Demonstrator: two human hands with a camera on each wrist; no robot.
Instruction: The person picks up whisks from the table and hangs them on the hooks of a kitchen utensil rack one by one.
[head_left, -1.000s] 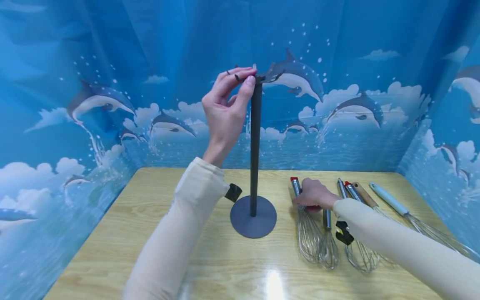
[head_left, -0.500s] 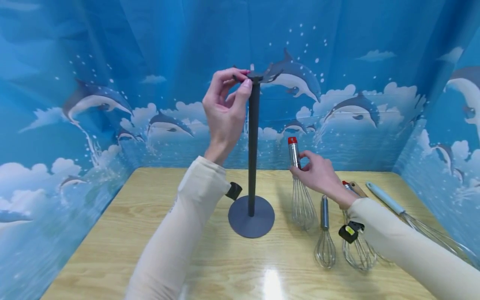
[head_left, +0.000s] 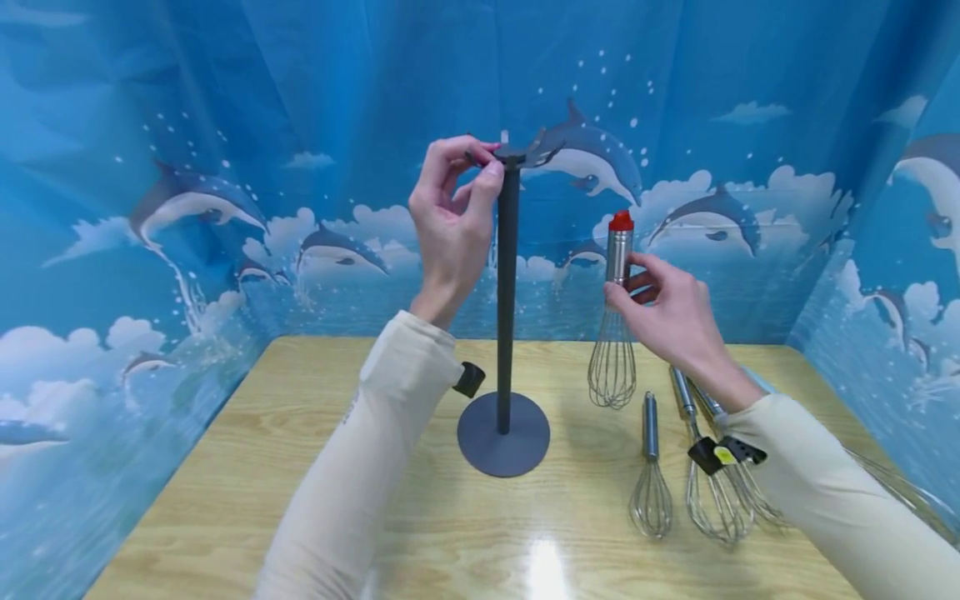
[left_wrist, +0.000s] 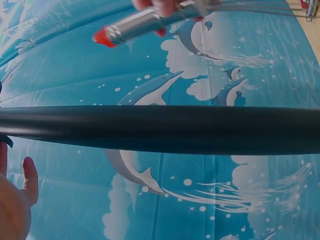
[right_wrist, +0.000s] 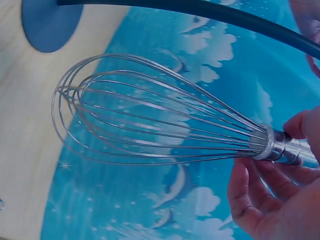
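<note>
A black stand (head_left: 507, 292) with a round base rises from the table, and prongs fan out from its top. My left hand (head_left: 453, 217) pinches one of those prongs on the left side between thumb and fingers. To the right of the pole, my right hand (head_left: 675, 317) holds a wire whisk (head_left: 619, 254) by its silver handle, above the table. The whisk's red end points up and its wire loops hang down. In the left wrist view the pole (left_wrist: 165, 129) crosses in front of the whisk handle (left_wrist: 140, 26). The right wrist view has thumb and fingers around the handle (right_wrist: 285, 148).
A small whisk (head_left: 650, 467) lies on the wooden table (head_left: 315, 467), right of the stand's base. Further right are several more whisks (head_left: 701, 467), partly hidden by my right forearm. A dolphin-print curtain (head_left: 360, 100) encloses the back and sides.
My right hand has picked up the red-ended whisk from the table and raised it upright, lately moving up and slightly right. My left hand stays at the stand's top, its fingers slightly shifted.
</note>
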